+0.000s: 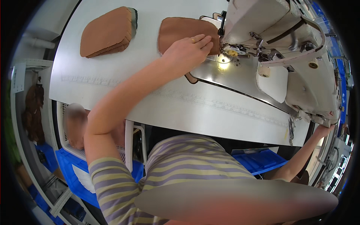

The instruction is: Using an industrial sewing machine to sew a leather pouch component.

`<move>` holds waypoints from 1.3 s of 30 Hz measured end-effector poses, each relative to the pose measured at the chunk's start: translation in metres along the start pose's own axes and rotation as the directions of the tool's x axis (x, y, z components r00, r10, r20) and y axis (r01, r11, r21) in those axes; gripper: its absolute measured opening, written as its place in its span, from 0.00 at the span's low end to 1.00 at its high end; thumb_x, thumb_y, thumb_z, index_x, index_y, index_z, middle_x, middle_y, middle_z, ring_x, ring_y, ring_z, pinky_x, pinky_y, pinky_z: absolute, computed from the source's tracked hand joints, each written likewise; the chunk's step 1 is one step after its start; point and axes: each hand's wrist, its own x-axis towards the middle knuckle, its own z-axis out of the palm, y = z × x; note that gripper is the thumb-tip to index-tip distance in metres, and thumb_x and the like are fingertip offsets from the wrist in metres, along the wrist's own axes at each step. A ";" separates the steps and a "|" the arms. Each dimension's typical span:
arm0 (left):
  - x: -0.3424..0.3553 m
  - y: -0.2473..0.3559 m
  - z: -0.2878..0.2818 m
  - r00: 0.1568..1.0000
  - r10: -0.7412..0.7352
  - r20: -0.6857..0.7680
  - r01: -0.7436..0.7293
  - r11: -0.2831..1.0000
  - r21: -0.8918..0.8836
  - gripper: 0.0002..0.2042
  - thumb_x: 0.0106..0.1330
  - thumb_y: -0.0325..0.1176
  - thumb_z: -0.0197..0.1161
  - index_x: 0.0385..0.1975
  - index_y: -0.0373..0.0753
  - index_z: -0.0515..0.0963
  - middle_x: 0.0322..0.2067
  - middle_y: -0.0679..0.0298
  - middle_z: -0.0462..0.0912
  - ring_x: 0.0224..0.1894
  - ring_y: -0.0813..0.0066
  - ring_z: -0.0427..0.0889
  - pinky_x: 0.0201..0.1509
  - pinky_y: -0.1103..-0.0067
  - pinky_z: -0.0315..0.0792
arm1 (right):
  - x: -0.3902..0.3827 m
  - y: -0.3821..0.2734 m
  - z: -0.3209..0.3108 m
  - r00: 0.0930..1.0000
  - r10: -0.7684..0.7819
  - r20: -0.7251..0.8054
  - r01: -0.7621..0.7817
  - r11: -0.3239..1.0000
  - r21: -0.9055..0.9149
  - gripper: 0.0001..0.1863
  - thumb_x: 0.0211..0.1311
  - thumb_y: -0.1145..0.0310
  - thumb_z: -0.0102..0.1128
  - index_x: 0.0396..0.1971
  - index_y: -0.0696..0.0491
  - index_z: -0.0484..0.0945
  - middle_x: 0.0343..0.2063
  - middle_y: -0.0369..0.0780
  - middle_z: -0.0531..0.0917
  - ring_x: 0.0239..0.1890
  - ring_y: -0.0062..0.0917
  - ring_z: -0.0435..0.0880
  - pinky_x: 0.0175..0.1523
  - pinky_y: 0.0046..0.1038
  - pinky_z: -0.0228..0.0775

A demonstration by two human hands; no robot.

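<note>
Brown panel [174,30]: lay flat at the upper centre of the frame, right end just beside the needle side of the sewing machine [258,22].
Left hand [189,52]: rested palm down on the panel's lower right part, fingers nearly straight and slightly parted, with nothing pinched between them.
Right hand [323,131]: was at the far right of the frame, perhaps touching the machine's lower end; too small and bent by the rim to tell finger opening or any hold.
Sewing machine: filled the upper right, with a bright lit spot [224,62] beside the panel.
Panel stack [107,32]: sat at the upper left, brown with a grey-green layer along the right side, well apart from the left hand.
White table [146,112]: stretched across the middle, marked with ruler lines.
White basket [129,144]: stood at the lower left, brown pieces inside.
</note>
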 end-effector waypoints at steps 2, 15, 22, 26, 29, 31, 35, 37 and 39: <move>-0.012 -0.001 -0.008 1.000 0.000 -0.019 -0.001 1.000 -0.013 0.24 0.54 0.24 0.60 0.55 0.36 0.74 0.59 0.60 0.74 0.62 0.65 0.72 0.56 0.74 0.75 | -0.005 0.011 -0.010 0.988 0.020 -0.151 -0.024 0.999 -0.027 0.29 0.73 0.49 0.40 0.57 0.60 0.71 0.56 0.47 0.75 0.58 0.39 0.74 0.63 0.40 0.67; -0.072 0.022 -0.064 1.000 -0.008 -0.020 0.002 0.961 -0.276 0.21 0.56 0.19 0.55 0.52 0.33 0.76 0.53 0.57 0.79 0.57 0.59 0.76 0.57 0.71 0.74 | 0.045 -0.051 -0.024 0.820 -0.429 0.378 0.520 0.287 -0.804 0.22 0.71 0.58 0.50 0.54 0.60 0.75 0.43 0.43 0.84 0.43 0.26 0.83 0.50 0.26 0.73; -0.050 0.038 -0.052 0.970 -0.241 0.023 0.235 0.913 -0.333 0.21 0.53 0.20 0.60 0.50 0.37 0.78 0.51 0.60 0.76 0.45 0.60 0.77 0.49 0.71 0.75 | -0.255 -0.034 -0.006 0.573 -0.117 0.811 0.771 0.413 -0.485 0.11 0.65 0.72 0.58 0.44 0.60 0.81 0.43 0.44 0.84 0.46 0.32 0.83 0.53 0.28 0.73; -0.043 0.042 -0.043 0.973 -0.231 -0.005 0.221 0.937 -0.270 0.18 0.54 0.21 0.61 0.47 0.36 0.79 0.52 0.62 0.75 0.45 0.62 0.77 0.45 0.72 0.76 | -0.282 -0.001 -0.016 0.739 -0.151 0.656 0.625 0.515 -0.586 0.15 0.65 0.73 0.58 0.51 0.58 0.78 0.50 0.44 0.81 0.54 0.33 0.79 0.58 0.28 0.70; -0.040 0.044 -0.037 0.977 -0.207 -0.044 0.189 0.945 -0.268 0.18 0.57 0.22 0.62 0.50 0.37 0.79 0.52 0.62 0.77 0.49 0.62 0.77 0.51 0.73 0.74 | -0.278 0.004 -0.020 0.726 -0.133 0.674 0.642 0.481 -0.597 0.16 0.66 0.73 0.57 0.52 0.58 0.77 0.50 0.43 0.81 0.53 0.33 0.79 0.57 0.28 0.70; -0.039 0.044 -0.036 0.978 -0.186 -0.091 0.155 0.949 -0.276 0.18 0.59 0.23 0.62 0.50 0.37 0.79 0.51 0.62 0.79 0.51 0.62 0.77 0.53 0.73 0.74 | -0.275 0.000 -0.016 0.663 -0.187 0.725 0.716 0.438 -0.543 0.14 0.67 0.74 0.56 0.50 0.58 0.78 0.47 0.43 0.81 0.50 0.34 0.80 0.53 0.28 0.72; -0.037 0.047 -0.047 0.912 -0.384 0.142 0.341 0.521 -0.782 0.11 0.66 0.29 0.60 0.47 0.36 0.79 0.43 0.64 0.83 0.47 0.71 0.80 0.49 0.75 0.77 | -0.282 -0.034 0.012 0.715 -0.107 0.691 0.678 0.345 -0.648 0.10 0.65 0.74 0.56 0.45 0.59 0.78 0.41 0.44 0.81 0.46 0.38 0.80 0.51 0.33 0.71; -0.036 0.050 -0.052 0.809 -0.423 0.408 0.482 0.081 -0.872 0.11 0.69 0.33 0.58 0.47 0.36 0.79 0.42 0.65 0.83 0.48 0.73 0.80 0.50 0.75 0.77 | -0.296 -0.063 0.037 0.665 0.034 0.746 0.718 0.244 -0.652 0.08 0.64 0.75 0.56 0.41 0.59 0.77 0.37 0.45 0.80 0.44 0.42 0.78 0.52 0.37 0.70; -0.034 0.056 -0.053 0.592 -0.396 0.702 0.346 -0.662 -0.665 0.13 0.71 0.38 0.56 0.48 0.37 0.77 0.41 0.66 0.82 0.46 0.77 0.81 0.48 0.76 0.78 | -0.329 -0.093 0.068 0.545 -0.043 0.838 0.732 0.512 -0.450 0.07 0.64 0.79 0.52 0.41 0.59 0.76 0.35 0.46 0.79 0.44 0.44 0.78 0.54 0.41 0.69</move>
